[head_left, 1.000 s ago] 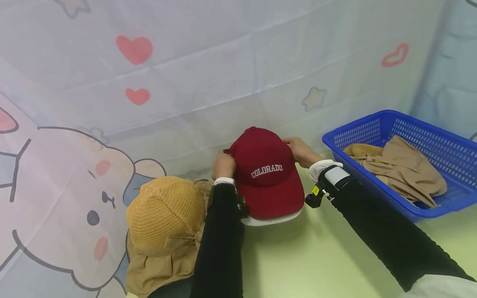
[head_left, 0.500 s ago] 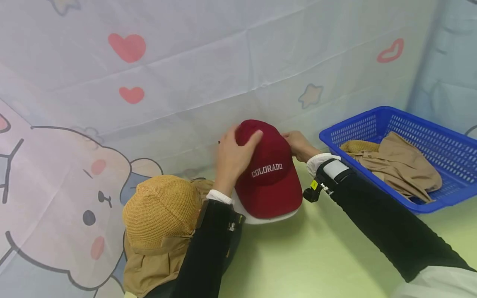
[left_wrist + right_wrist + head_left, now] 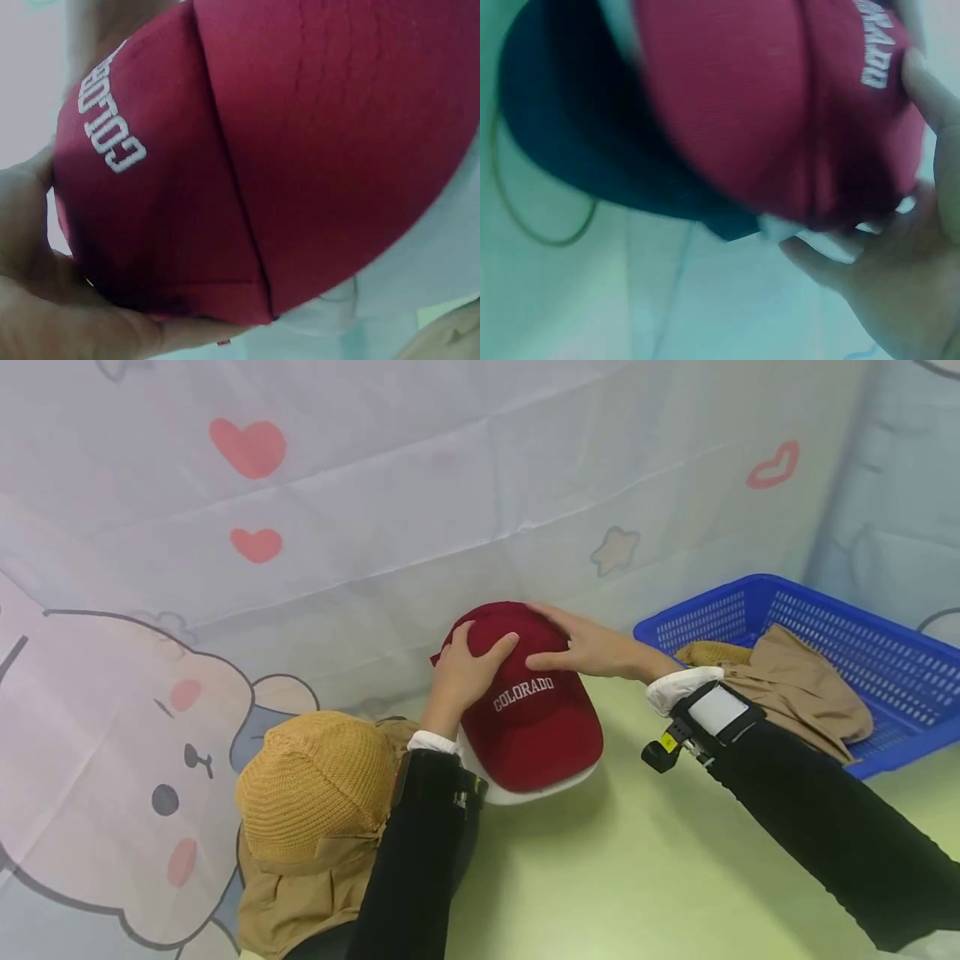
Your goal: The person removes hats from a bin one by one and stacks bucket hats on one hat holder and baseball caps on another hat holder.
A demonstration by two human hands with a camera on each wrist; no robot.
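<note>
Resting on a pale green worktop [image 3: 660, 877], a red cap [image 3: 536, 714] with white "COLORADO" stitching now has both hands on its crown; half a second ago the right hand [image 3: 588, 647] was tucked at the cap's far side, and it has since slid up so its straight fingers lie flat across the top. The left hand [image 3: 465, 672] stays on the near left of the crown, fingers spread and lightly bent over the cloth, pressing rather than pinching. The cap's smooth woven panels meet at raised seams, plain in the left wrist view, and its curved brim shows a white underside. Just left of it sits a mustard knitted hat [image 3: 315, 785], ribbed and domed, over a tan fabric flap, its lower part cut off by the dark left sleeve. Farther right, a blue plastic mesh basket [image 3: 892, 635] holds crumpled tan cloth, its far corner running out of frame. Behind everything hangs a creased cartoon-print sheet [image 3: 375, 510] with hearts and stars. The right wrist view is blurred, and a dark shape under the cap there cannot be made out.
</note>
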